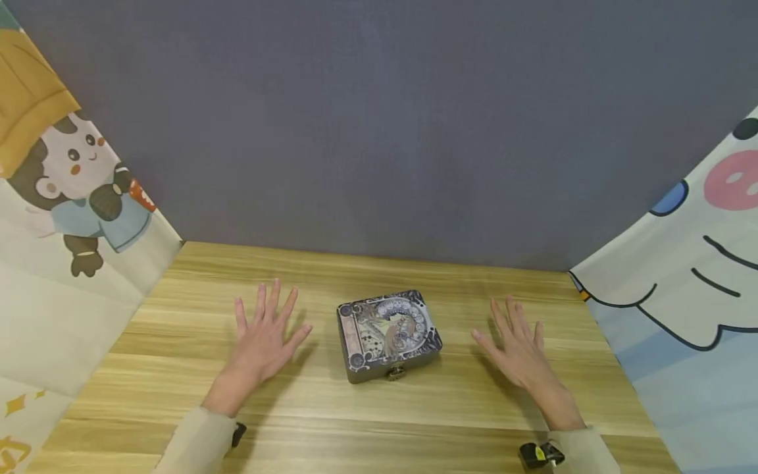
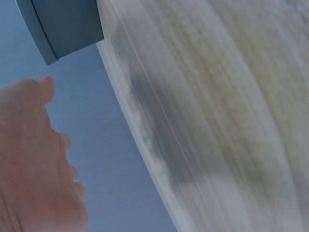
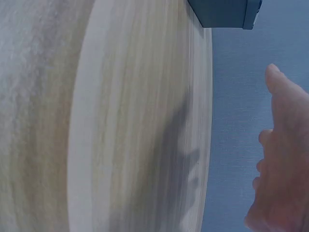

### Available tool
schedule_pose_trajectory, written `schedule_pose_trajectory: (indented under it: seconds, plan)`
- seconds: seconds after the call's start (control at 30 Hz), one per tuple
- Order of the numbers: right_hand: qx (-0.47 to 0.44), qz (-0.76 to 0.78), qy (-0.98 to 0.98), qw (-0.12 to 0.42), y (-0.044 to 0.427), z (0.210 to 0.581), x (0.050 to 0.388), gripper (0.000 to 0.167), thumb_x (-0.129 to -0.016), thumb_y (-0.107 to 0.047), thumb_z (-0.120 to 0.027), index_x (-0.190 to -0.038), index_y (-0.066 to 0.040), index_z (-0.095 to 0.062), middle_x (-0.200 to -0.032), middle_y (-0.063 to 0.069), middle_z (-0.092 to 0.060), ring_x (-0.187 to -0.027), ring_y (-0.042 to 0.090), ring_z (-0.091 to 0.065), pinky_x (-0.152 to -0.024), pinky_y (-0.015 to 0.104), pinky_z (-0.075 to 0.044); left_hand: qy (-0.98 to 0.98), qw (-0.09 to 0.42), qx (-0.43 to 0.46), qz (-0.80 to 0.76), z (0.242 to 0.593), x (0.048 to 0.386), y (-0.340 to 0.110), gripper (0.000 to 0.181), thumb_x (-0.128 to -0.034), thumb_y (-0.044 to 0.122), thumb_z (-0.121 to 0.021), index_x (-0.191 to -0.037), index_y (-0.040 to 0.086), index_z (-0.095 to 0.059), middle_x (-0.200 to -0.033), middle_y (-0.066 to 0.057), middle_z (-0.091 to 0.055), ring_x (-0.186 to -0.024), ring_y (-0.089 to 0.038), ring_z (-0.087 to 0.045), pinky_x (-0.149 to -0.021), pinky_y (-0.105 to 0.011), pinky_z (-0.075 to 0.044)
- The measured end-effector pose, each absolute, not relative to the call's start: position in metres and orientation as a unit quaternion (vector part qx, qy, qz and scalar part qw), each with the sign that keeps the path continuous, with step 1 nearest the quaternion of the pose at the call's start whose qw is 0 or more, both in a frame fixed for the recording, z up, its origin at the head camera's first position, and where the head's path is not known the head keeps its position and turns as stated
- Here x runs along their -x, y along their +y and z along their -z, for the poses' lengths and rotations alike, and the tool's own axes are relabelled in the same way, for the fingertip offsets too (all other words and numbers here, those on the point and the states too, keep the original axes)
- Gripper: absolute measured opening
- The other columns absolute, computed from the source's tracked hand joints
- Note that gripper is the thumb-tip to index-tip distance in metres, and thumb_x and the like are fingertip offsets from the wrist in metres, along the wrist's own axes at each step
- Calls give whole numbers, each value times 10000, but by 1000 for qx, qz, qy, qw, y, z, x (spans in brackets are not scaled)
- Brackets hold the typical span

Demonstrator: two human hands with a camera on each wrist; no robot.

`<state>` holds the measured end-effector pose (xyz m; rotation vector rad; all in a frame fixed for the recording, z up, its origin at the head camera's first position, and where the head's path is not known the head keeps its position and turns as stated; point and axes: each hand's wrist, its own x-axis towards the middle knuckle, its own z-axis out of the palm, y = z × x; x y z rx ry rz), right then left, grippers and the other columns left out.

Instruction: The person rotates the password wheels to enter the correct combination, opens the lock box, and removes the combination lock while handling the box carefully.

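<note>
A dark rectangular hinged box (image 1: pixel 391 332) lies on the wooden table, slightly turned, its lid down. Its lid carries an ornate printed picture, and a small metal clasp (image 1: pixel 396 373) is on the front side. To the left of the box, my left hand (image 1: pixel 260 345) is held over the table with fingers spread, holding nothing. My right hand (image 1: pixel 518 352) is on the other side, apart from the box, its fingers also spread and holding nothing. Both wrist views show a plain corner of the box (image 2: pixel 70 24) near the top, beyond the hand.
The wood-grain table (image 1: pixel 331 421) meets a grey upright panel (image 1: pixel 379 131) at its back edge. Cartoon-printed curtains hang at the left (image 1: pixel 71 316) and right (image 1: pixel 669 283). Dark straps with small devices (image 1: pixel 541 454) are at the wrists.
</note>
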<state>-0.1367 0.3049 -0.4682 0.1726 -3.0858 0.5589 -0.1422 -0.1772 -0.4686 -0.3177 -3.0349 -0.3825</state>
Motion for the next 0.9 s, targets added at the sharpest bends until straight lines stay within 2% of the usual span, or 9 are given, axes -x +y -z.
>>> schedule_pose_trajectory:
  seconds: [0.17,0.43,0.67,0.9]
  plan:
    - [-59,-175,-983,1,304,468,134,852,-1044,-599,-429,-1665,-159,-46,-1711,186,96,-1553,501,6,-1148,779,112,-987,35,106,120,467,139,-175,775,-1062,601,-372,-1657,150,-165,-1709,-155,82,-1563,-471,27,-1184,-710,160]
    - [-62,-176,-982,1,302,468,131,848,-1046,-592,-433,-1658,-101,-111,-1712,194,81,-1558,487,3,-1149,799,60,-986,35,109,121,464,133,-171,773,-1062,605,-366,-1653,143,-180,-1707,-152,91,-1564,-467,24,-1171,-651,230]
    - [-68,-182,-981,7,301,468,129,844,-1042,-587,-451,-1660,-117,-120,-1720,153,86,-1570,453,13,-1167,778,52,-985,31,113,127,464,128,-169,769,-1062,597,-382,-1655,165,-151,-1710,-138,92,-1567,-438,45,-1196,-702,138]
    - [-73,-183,-980,8,298,470,125,839,-1041,-573,-467,-1658,-113,-134,-1721,159,68,-1575,435,16,-1177,771,33,-985,25,115,130,465,122,-168,763,-1068,597,-360,-1658,172,-127,-1708,-148,74,-1566,-439,23,-1200,-697,135]
